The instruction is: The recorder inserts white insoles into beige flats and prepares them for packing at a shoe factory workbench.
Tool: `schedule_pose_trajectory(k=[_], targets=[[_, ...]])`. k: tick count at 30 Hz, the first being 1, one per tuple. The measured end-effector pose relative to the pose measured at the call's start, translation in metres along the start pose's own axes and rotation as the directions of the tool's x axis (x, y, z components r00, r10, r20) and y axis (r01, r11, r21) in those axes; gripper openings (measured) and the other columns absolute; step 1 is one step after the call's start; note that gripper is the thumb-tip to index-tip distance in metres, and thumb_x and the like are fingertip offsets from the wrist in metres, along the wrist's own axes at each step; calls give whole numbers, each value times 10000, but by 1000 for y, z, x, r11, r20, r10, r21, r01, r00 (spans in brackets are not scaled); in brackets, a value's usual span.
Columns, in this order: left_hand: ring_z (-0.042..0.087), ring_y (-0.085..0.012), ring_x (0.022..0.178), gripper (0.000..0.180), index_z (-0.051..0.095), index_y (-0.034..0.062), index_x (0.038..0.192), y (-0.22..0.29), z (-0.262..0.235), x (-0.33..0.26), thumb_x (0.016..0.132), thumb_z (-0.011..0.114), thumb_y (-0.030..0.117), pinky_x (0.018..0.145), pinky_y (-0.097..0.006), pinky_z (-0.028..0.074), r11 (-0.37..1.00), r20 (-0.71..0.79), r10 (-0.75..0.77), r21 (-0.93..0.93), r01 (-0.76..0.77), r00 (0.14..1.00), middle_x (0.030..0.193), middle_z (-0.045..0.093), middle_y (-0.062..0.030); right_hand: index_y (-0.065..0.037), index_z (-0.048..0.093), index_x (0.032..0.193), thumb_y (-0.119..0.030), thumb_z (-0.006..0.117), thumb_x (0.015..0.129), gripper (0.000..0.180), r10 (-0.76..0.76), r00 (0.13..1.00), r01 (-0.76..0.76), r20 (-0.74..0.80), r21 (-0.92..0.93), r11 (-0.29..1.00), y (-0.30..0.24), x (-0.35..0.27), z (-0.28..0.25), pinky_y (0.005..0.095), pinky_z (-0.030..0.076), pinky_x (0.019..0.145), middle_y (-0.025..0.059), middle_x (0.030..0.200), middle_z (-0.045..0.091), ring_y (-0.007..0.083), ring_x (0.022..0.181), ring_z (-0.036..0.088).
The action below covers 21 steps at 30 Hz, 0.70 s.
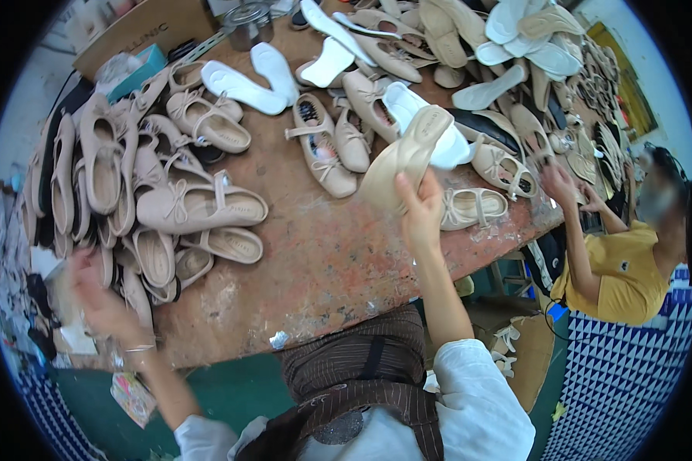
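My right hand (421,211) is closed on a pair of beige insoles (407,157), raised over the table with their heel ends up. Behind them lie white insoles (454,146) and beige strap shoes, one of them a bow-front shoe (473,209) beside my wrist. At the left, my left hand (104,296) is smeared by motion, close to the near side of a heap of beige shoes (154,257). Whether its fingers hold anything cannot be made out. Right of that heap, a bow-front shoe (200,207) lies on its side with its strap showing.
The worn reddish-brown table (315,269) has its near edge at my apron. More white insoles (246,81) and shoes cover its far side, with a glass jar (247,27) and cardboard box (142,34) behind. A co-worker in a yellow top (619,273) handles shoes at the right.
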<state>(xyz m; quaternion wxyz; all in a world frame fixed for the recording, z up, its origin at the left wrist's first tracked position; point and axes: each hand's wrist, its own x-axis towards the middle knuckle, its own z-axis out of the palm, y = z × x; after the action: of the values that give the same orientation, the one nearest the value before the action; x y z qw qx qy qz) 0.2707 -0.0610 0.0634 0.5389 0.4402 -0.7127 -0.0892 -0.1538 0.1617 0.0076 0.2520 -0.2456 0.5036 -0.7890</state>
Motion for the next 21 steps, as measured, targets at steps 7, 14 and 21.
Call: schedule_pose_trajectory(k=[7,14,21], targets=[[630,-219,1104,667,406,14,1443,166,191,-104,1040,339,541,945,-355,516,-4,962,-149,-233,972,230,1299,606,-159,32,511,1351,-133,623,974,427,387,823,-457,416,79,886,8,-101,33,274,490,935,54,1212,645,106,1069,608],[666,-158,977,488,621,-16,1217,147,256,-99,1072,385,385,886,-321,534,182,784,-376,-460,869,494,1111,692,-88,-55,242,1501,-89,669,854,776,177,728,-685,662,694,223,-4,-113,-26,413,498,481,153,986,639,282,623,642],[612,-441,1017,726,450,-43,1363,129,306,-46,837,735,368,891,-491,492,938,103,247,224,-264,964,1177,601,-267,-48,378,1414,-140,540,962,489,402,866,-498,297,581,644,-35,-87,-86,421,575,794,232,1162,624,301,897,687]])
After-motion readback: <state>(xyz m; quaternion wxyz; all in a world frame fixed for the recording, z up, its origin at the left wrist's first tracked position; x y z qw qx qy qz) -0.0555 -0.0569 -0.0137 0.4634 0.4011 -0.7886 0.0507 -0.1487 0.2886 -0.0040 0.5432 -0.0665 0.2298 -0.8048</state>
